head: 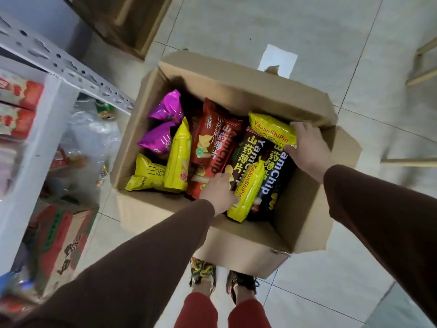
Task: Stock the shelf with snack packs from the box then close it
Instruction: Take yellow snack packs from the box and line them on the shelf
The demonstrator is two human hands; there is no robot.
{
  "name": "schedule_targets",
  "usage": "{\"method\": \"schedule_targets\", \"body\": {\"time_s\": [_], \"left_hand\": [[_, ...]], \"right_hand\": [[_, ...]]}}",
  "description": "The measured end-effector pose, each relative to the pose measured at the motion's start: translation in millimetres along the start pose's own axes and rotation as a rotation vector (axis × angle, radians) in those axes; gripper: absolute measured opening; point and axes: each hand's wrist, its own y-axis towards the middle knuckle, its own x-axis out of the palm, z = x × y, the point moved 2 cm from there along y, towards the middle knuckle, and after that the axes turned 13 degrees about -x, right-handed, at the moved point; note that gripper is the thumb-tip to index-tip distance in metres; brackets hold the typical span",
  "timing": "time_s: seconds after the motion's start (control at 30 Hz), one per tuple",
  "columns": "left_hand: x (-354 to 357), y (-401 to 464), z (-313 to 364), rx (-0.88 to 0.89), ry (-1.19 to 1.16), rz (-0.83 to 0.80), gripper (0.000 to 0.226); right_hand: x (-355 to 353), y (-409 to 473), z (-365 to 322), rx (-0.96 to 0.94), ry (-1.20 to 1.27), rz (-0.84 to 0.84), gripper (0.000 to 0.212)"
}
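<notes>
Cardboard box (165,209) on the tiled floor (260,24), all four flaps open, person standing over it, feet at the near flap. Inside: a loose jumble of snack packs, nearly filling it. Two magenta bags (165,107) at far left, three yellow packs on the left and centre, long red and dark "YamChip" packs (218,147) lying across the middle.

Left hand (218,192) reaches down into the box; fingers curl around the near yellow pack (248,190), which tilts up out of the pile. Grip looks partial, more a pinch on one side than a full wrap. Right hand (309,147) is at the far right corner; fingers closed over the end of another yellow pack (272,129), thumb under its edge.

White metal shelf (47,102) stands to the left, well apart from the box interior, already carrying red cartons (19,102) on upper levels and a printed carton (59,235) near the floor. Some motion blur at the frame edges.

Risks, as judged from here:
- Glossy film packs held by one end or side may slip as they come up, most likely the left one.
- Lifting from a jumble may drag neighbouring packs over the box wall.
- Squeezing hard to compensate could crush the chips.
- The left flap lies toward the shelf; a swing that way could catch it and shift the box.
- Box is far from empty, so closing is a long way off.
</notes>
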Motion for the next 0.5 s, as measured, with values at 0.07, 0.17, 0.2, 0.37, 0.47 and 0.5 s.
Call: {"method": "schedule_targets", "body": {"time_s": [0.07, 0.17, 0.2, 0.37, 0.47, 0.5], "left_hand": [[21.3, 12.3, -3.1, -0.007, -0.037, -0.03, 0.078], [46.1, 25.7, -6.7, -0.035, -0.153, -0.052, 0.078], [52.6, 29.2, -7.2, -0.05, -0.183, -0.054, 0.079], [74.2, 37.0, -8.1, -0.092, -0.358, -0.036, 0.07], [81.6, 34.3, -2.8, -0.069, -0.374, -0.076, 0.061], [84.0, 33.8, -1.7, -0.069, -0.371, -0.092, 0.062]], "right_hand": [[10.9, 11.0, 7.5, -0.019, -0.005, 0.06, 0.06], [29.2, 21.6, 14.6, -0.033, -0.003, 0.097, 0.057], [35.1, 23.9, 16.6, -0.032, -0.013, 0.095, 0.058], [51.6, 32.0, 21.5, -0.003, -0.079, 0.093, 0.064], [55.7, 35.7, 23.5, 0.007, -0.128, 0.093, 0.067], [56.3, 37.2, 22.4, 0.015, -0.142, 0.091, 0.068]]}}
